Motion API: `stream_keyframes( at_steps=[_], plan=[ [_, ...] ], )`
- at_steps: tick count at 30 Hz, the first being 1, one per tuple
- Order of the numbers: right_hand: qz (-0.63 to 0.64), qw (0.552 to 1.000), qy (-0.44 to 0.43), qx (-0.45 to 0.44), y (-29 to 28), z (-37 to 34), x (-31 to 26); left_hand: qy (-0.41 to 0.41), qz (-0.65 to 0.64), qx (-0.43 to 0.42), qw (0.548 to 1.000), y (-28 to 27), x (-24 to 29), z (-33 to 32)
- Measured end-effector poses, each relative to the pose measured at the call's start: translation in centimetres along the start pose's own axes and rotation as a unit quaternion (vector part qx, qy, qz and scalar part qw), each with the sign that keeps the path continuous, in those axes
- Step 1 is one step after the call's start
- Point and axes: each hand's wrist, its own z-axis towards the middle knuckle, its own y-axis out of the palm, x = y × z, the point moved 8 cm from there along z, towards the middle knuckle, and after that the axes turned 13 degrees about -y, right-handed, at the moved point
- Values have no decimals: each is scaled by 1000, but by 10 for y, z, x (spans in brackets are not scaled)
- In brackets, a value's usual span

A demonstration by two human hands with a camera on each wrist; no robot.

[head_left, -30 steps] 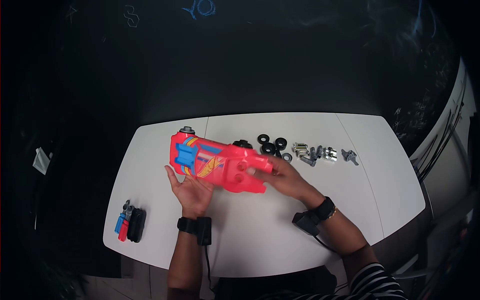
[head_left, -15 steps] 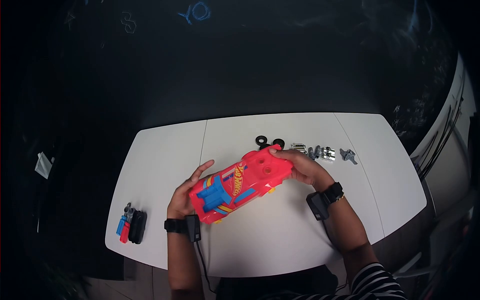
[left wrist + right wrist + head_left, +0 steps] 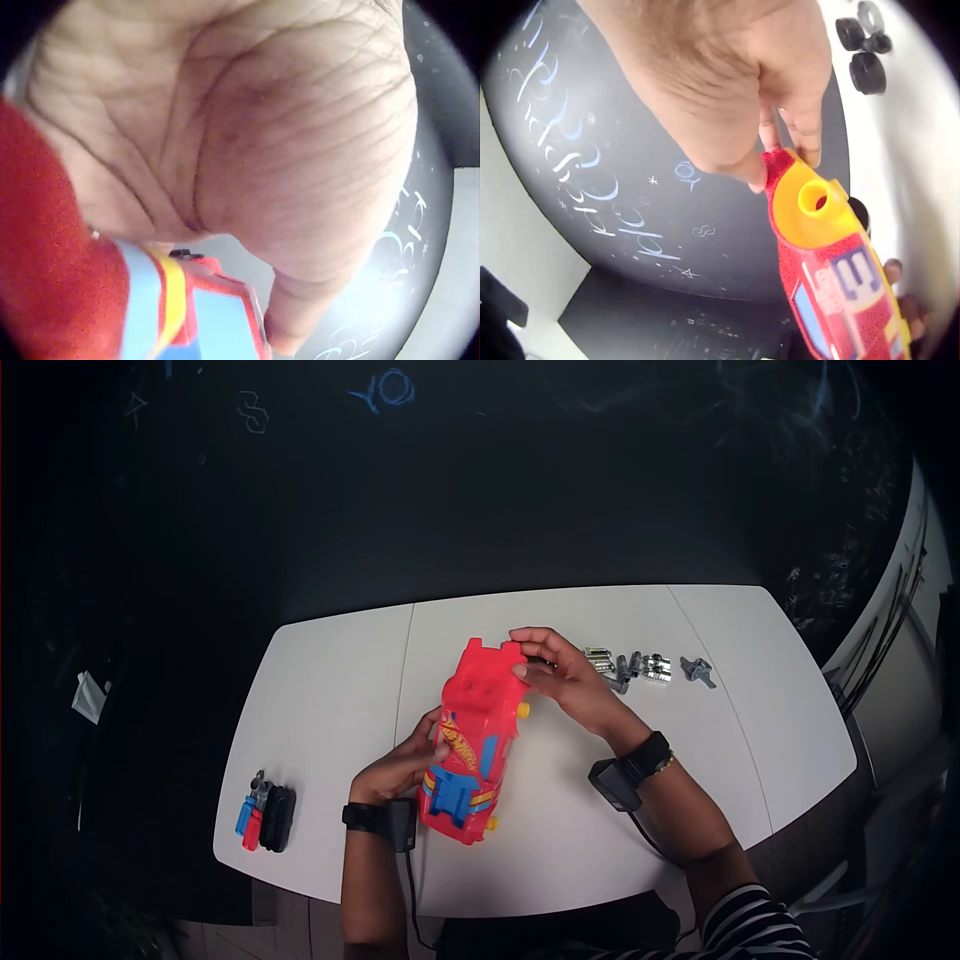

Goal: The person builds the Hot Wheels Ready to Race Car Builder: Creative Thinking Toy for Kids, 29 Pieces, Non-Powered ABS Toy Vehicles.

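Observation:
A red toy car body [image 3: 470, 690] with blue and yellow trim is held upright on end above the table in the head view. The left hand [image 3: 402, 765] grips its left side, thumb across the printed top. At the upper right corner the right hand [image 3: 575, 685] pinches the red end between thumb and fingers. Yellow posts stick out along the car's right side. In the right wrist view a yellow wheel arch [image 3: 799, 217] with a hollow post shows below the right hand [image 3: 727, 82]. The left palm [image 3: 225, 127] lies beside the red body [image 3: 45, 247] in the left wrist view.
Chrome pieces [image 3: 656, 669] and grey parts [image 3: 698, 672] lie at the table's back right. Black wheels [image 3: 868, 73] show in the right wrist view. On the left lie a blue tool [image 3: 244, 815], a red tool [image 3: 253, 830] and a black case [image 3: 278, 820].
The car body has turned from slanting sideways to nearly upright. The left hand now lies along its side with the thumb over the top; the right hand has moved slightly left and up.

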Motion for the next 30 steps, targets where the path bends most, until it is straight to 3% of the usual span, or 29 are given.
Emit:
stream_keyframes(
  at_steps=[6,8,9,10,12,19,20,22,23,27,30],
  plan=[
    [-70,998,-4,-4,-23,31,8,8,33,102,994,-13,1,-1],
    [-381,924,-37,-22,-43,38,5,0,0,121,993,-18,1,-1],
    [-448,892,-46,-40,-53,41,16,3,0,119,993,-19,1,-1],
    [-451,890,-48,-39,-54,41,17,-2,-45,113,993,-19,-3,-2],
    [-559,824,-24,-86,-53,35,27,-9,-89,103,991,-18,-6,-4],
    [-591,800,35,-94,-51,39,44,-15,-155,104,982,-10,-18,-10],
    [-593,799,35,-96,-47,39,38,-6,-143,119,983,-11,-19,-11],
    [-376,925,51,-16,-46,38,25,-5,-151,115,982,-8,-16,-12],
    [-313,949,-22,11,-44,43,20,-7,-159,113,981,-7,-15,-12],
    [-178,982,-15,-65,0,37,-3,-1,-177,94,980,-7,-17,-8],
    [-265,954,-1,-139,26,30,-14,9,-209,56,976,-5,-16,-6]
  ],
)
